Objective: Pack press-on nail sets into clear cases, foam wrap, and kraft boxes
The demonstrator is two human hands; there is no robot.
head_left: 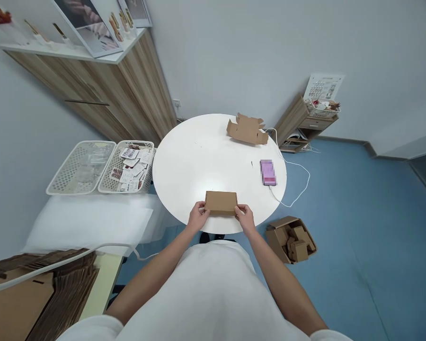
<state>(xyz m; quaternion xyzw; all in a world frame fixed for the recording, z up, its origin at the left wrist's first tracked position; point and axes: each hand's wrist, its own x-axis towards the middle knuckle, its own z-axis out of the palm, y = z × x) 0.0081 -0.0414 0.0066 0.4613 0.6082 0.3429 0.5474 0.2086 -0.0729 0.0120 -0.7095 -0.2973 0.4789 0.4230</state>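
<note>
A small closed cardboard box (pixel 220 202) rests at the near edge of the round white table (pixel 199 156). My left hand (pixel 199 215) grips its left end, thumb toward the front side. At the opposite end, my right hand (pixel 244 217) holds the near right corner between thumb and fingers. Farther back on the table lies an unfolded cardboard box blank (pixel 247 130) with its flaps up. A phone (pixel 268 172) with a blurred purple screen lies at the right, a white cable plugged into it.
On the floor at right, a large carton (pixel 279 241) holds several small boxes. Two white plastic baskets (pixel 53 182) stand left, one with printed cards (pixel 133 168). Flat cardboard (pixel 67 289) is stacked at lower left. A wooden cabinet (pixel 138 80) and small shelf unit (pixel 287 118) stand behind.
</note>
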